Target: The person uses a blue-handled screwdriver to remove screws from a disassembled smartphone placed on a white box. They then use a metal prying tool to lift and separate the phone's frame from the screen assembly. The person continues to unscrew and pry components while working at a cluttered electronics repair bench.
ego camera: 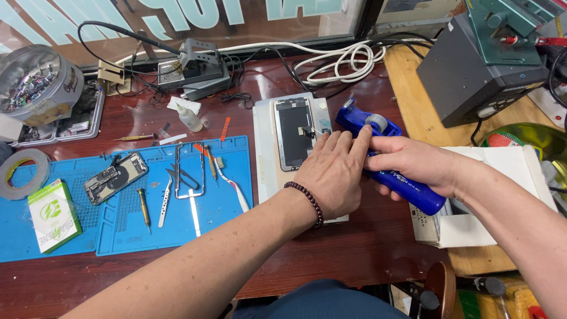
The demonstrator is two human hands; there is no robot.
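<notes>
Blue tape dispenser (390, 162) within right hand (413, 162) fingers (381, 160)

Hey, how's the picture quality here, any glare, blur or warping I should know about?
Head view: sharp across the middle, with no motion blur on the left hand or the right hand. Soft glare streaks the dark red tabletop and the phone screen panel. Lighting is even, with faint shadows under the hands. Wide-angle bending shows at the edges, and the forearms look stretched.
</notes>
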